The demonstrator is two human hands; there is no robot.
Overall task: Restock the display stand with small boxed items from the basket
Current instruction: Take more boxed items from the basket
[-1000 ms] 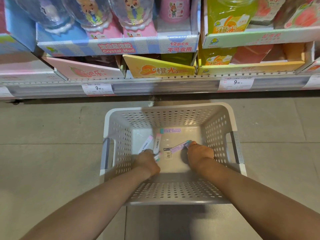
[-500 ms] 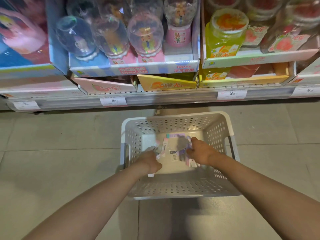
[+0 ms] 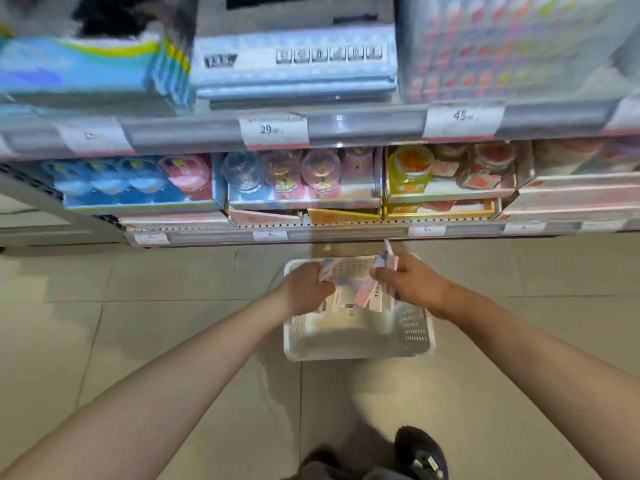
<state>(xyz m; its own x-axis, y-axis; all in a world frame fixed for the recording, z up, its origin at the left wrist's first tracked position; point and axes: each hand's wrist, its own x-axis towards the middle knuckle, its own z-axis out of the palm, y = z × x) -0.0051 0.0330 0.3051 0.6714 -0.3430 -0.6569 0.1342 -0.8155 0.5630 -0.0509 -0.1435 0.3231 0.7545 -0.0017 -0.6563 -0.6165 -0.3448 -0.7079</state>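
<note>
Gripping small boxes (image 3: 375,292), both hands (image 3: 304,289)

— Where does the view look from?
— From the person's head, one wide-angle camera tilted forward and down, standing height.
— What's nearest?
— A shoe (image 3: 420,452) at 6 o'clock; the forearms run up to the basket (image 3: 356,344) on the floor (image 3: 104,341) at centre.
— And farther?
— Shelves (image 3: 363,128) across 12 o'clock, blurred.

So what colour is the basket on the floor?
White, with little holes in its sides. The basket shows in the head view, the only one.
</note>
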